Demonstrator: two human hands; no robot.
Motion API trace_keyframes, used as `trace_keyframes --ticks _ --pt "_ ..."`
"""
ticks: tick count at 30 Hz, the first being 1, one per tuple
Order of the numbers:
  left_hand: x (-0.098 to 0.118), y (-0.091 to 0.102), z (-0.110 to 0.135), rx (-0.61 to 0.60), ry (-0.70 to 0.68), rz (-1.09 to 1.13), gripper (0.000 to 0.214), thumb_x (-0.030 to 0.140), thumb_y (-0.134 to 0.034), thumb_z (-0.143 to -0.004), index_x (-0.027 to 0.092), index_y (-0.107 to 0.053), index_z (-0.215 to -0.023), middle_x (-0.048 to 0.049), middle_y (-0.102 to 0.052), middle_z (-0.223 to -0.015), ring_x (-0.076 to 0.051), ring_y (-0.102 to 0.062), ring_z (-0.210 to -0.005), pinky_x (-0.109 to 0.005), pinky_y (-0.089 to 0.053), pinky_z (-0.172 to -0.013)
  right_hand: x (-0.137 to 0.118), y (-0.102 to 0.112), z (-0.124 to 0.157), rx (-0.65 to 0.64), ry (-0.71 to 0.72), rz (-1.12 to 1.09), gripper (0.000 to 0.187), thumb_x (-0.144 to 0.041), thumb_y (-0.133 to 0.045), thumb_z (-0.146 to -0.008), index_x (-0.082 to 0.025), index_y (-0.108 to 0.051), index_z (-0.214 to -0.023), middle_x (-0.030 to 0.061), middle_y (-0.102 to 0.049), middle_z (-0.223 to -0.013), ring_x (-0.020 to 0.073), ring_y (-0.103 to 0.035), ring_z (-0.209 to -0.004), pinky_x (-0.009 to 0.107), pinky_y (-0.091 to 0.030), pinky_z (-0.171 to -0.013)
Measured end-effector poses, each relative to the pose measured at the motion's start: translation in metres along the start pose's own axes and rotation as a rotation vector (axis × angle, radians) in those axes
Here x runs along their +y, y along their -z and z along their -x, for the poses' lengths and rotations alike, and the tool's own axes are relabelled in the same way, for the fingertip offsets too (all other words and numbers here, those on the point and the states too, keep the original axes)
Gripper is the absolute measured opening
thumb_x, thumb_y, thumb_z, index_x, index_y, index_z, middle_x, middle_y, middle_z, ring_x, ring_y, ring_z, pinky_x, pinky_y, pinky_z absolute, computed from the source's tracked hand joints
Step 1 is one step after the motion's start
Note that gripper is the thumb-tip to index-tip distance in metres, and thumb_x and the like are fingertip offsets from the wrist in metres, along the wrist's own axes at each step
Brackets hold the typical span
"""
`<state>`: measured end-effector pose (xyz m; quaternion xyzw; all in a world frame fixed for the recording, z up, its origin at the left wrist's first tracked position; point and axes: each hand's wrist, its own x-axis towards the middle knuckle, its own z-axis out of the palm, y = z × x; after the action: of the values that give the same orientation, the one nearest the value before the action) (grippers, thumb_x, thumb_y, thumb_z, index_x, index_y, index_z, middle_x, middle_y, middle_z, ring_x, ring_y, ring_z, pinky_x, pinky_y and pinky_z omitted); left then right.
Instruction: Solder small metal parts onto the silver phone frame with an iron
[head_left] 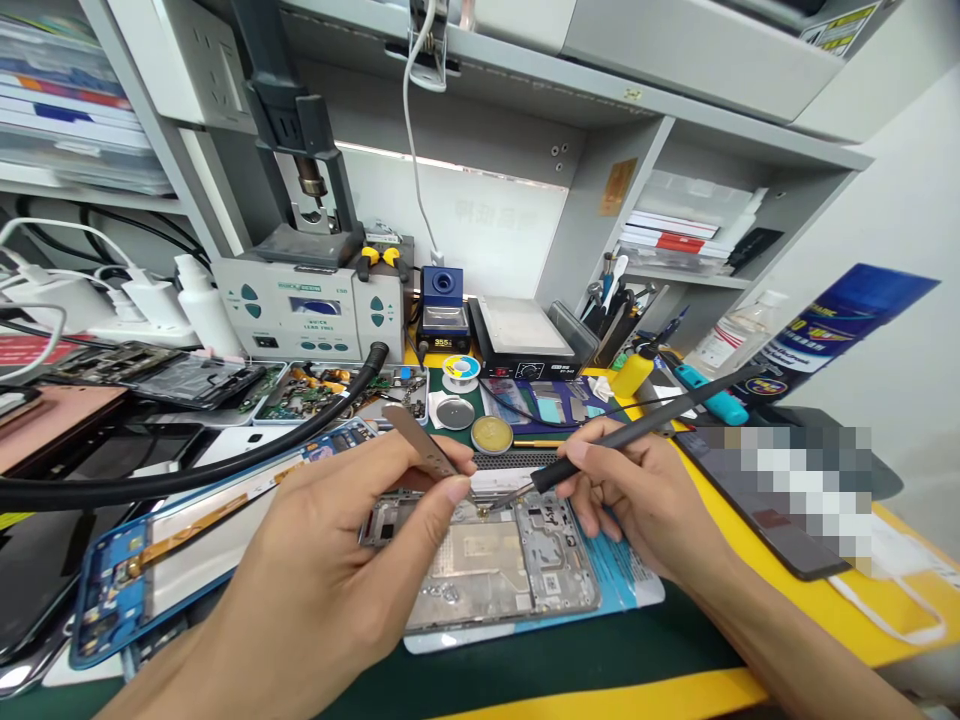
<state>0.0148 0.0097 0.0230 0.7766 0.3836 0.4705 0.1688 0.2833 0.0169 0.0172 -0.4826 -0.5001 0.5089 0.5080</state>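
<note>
My left hand pinches a pair of metal tweezers between thumb and forefinger, points downward. In my right hand is a soldering iron, held like a pen by its black handle. Both tool tips meet at a small gold-coloured part near the upper edge of an opened phone frame; whether they touch it I cannot tell. The frame lies flat on a light blue sheet, its left side partly hidden behind my left hand.
Left stand a blue phone housing and a thick black hose. Behind are a hot-air station, a soldering station, a heating plate and a round tin. Right are a dark phone and a spray can.
</note>
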Motion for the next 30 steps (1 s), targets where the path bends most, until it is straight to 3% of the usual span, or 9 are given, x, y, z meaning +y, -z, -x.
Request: trace_keyframes --ticks 5,10,30 --pt "-0.001 0.002 0.004 0.018 -0.007 -0.01 0.014 0.028 -0.067 -0.108 0.034 -0.08 -0.112 0.0073 -0.089 -0.101 -0.013 -0.085 -0.084 -0.019 -0.065 -0.073 0.002 0.004 0.0 -0.008 -0.005 -0.022 0.02 -0.035 -0.092 -0.086 -0.018 -0.082 -0.085 0.0052 -0.081 -0.064 0.0159 -0.067 -0.04 0.02 -0.039 -0.033" --pt "-0.004 0.002 0.005 0.029 -0.003 -0.003 0.014 0.028 -0.069 -0.107 0.036 -0.079 -0.112 0.0109 -0.089 -0.102 -0.011 -0.084 -0.085 -0.017 -0.065 -0.074 0.004 0.011 0.001 -0.038 -0.005 -0.034 0.019 -0.034 -0.094 -0.083 -0.018 -0.084 -0.088 0.0018 -0.072 -0.05 0.017 -0.065 -0.041 0.02 -0.043 -0.036" --pt "-0.002 -0.001 0.002 0.106 -0.015 -0.051 0.015 0.029 -0.068 -0.104 0.035 -0.081 -0.109 0.0091 -0.09 -0.098 -0.015 -0.087 -0.081 -0.019 -0.067 -0.067 0.008 0.018 0.002 -0.081 0.002 -0.011 0.01 -0.023 -0.095 -0.079 -0.019 -0.091 -0.087 0.0046 -0.078 -0.055 0.0155 -0.066 -0.043 0.019 -0.046 -0.037"
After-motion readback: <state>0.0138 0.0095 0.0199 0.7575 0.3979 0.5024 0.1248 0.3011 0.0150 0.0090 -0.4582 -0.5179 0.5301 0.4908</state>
